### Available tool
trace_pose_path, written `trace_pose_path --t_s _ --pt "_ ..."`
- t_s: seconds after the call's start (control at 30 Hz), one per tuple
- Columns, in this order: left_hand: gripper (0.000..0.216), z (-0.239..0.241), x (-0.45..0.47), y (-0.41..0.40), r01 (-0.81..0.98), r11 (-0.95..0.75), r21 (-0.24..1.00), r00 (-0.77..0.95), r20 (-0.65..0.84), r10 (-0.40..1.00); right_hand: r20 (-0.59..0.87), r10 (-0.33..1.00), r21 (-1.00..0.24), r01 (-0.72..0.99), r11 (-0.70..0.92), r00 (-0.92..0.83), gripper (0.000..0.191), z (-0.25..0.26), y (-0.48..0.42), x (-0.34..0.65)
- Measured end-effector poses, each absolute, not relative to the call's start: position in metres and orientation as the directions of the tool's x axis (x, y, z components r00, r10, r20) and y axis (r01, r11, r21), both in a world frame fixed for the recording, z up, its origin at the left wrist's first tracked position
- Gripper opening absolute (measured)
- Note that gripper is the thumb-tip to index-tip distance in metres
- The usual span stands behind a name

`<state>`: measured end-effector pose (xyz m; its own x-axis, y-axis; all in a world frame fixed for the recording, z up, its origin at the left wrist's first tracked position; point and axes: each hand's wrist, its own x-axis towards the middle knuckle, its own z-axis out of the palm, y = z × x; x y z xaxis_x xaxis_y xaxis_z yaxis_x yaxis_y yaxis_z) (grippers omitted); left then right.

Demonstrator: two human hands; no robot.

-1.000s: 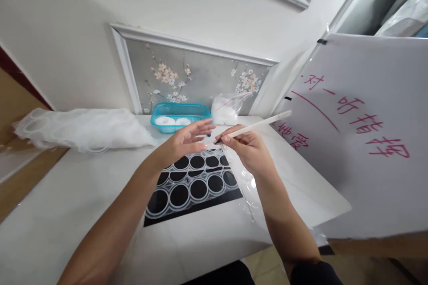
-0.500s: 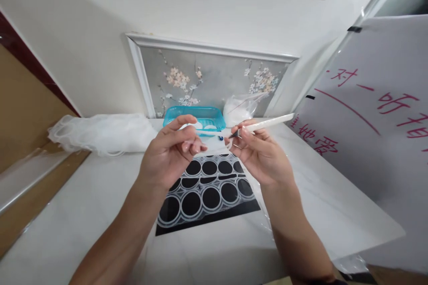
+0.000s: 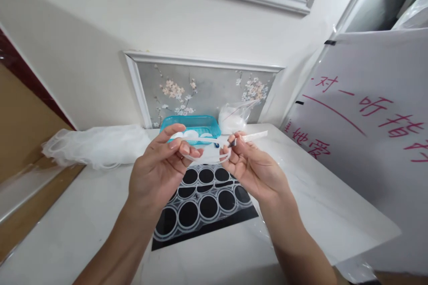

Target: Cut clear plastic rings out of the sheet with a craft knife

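A thin translucent white ring hangs in the air between my hands, above the table. My left hand pinches its left side between thumb and fingertips. At the ring's right side, my right hand grips a slim white-handled tool with a dark tip. The tip lies close to the ring; whether it touches I cannot tell. My right fingers also steady the ring's lower edge. Below lies a black sheet under clear plastic pieces with rows of round outlines.
Behind my hands, a blue basket holds several white discs. A clear bag with white contents leans on the wall beside it. To the left lies a bundle of white rings. A white board with red writing stands at the right.
The view has tilted up a little and shifted right. Both hands still hold the ring and the tool; the tool now points less far out to the right.
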<state>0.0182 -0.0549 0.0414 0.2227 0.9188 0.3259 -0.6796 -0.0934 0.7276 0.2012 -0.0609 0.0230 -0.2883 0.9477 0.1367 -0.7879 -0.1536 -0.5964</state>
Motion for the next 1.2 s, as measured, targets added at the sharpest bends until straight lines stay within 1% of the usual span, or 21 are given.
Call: trace_pose_path --t_s 0.13,0.2,0.27,0.33,0.4,0.43,0.5,0.57,0.63,0.7,0.73,0.83,0.9,1.0,1.2 --pt "0.016 0.043 0.018 -0.059 -0.683 -0.038 0.729 0.251 0.283 0.926 0.131 0.955 -0.595 -0.792 -0.140 -0.268 0.016 0.027 -0.069 0.199" --pt "0.014 0.040 0.020 -0.057 -0.643 -0.021 0.766 0.251 0.237 0.938 0.158 0.960 -0.613 -0.785 -0.089 -0.232 0.014 0.027 -0.072 0.197" --pt "0.016 0.035 0.023 -0.055 -0.556 -0.062 0.829 0.207 0.211 0.955 0.203 0.961 -0.637 -0.771 -0.018 -0.190 0.013 0.027 -0.075 0.195" --pt "0.017 0.030 0.026 -0.055 -0.416 -0.200 0.887 0.112 0.269 0.957 0.249 0.959 -0.660 -0.748 0.066 -0.134 0.012 0.026 -0.076 0.192" --pt "0.013 0.027 0.028 -0.059 -0.246 -0.372 0.895 0.051 0.395 0.917 0.289 0.954 -0.690 -0.708 0.150 -0.080 0.010 0.024 -0.076 0.188" --pt "0.014 0.026 0.028 -0.062 -0.161 -0.432 0.887 0.055 0.445 0.894 0.312 0.949 -0.704 -0.684 0.191 -0.056 0.009 0.024 -0.077 0.187" --pt "0.019 0.026 0.027 -0.069 -0.020 -0.491 0.871 0.108 0.490 0.865 0.366 0.930 -0.718 -0.639 0.276 -0.009 0.007 0.023 -0.077 0.184" --pt "0.015 0.026 0.026 -0.076 0.076 -0.516 0.853 0.150 0.502 0.852 0.423 0.905 -0.716 -0.598 0.360 0.039 0.007 0.022 -0.078 0.182" --pt "0.011 0.024 0.026 -0.080 0.140 -0.565 0.813 0.152 0.546 0.824 0.469 0.880 -0.709 -0.563 0.423 0.071 0.009 0.022 -0.081 0.180" --pt "0.016 0.023 0.027 -0.081 0.195 -0.613 0.765 0.141 0.597 0.790 0.495 0.865 -0.707 -0.540 0.456 0.083 0.012 0.020 -0.083 0.180" --pt "0.015 0.022 0.028 -0.081 0.220 -0.629 0.746 0.142 0.613 0.777 0.506 0.858 -0.707 -0.530 0.469 0.085 0.013 0.020 -0.084 0.179" --pt "0.001 0.021 0.030 -0.081 0.243 -0.631 0.737 0.169 0.609 0.775 0.537 0.840 -0.711 -0.489 0.505 0.086 0.015 0.017 -0.085 0.179" --pt "0.005 0.022 0.030 -0.080 0.214 -0.610 0.763 0.196 0.578 0.792 0.555 0.827 -0.713 -0.460 0.529 0.092 0.015 0.015 -0.086 0.179" --pt "0.004 0.025 0.027 -0.080 0.136 -0.570 0.810 0.244 0.530 0.812 0.565 0.816 -0.719 -0.413 0.560 0.123 0.014 0.013 -0.087 0.179" --pt "0.006 0.032 0.023 -0.079 0.047 -0.516 0.856 0.335 0.473 0.815 0.591 0.770 -0.710 -0.298 0.639 0.242 0.017 0.014 -0.089 0.178"
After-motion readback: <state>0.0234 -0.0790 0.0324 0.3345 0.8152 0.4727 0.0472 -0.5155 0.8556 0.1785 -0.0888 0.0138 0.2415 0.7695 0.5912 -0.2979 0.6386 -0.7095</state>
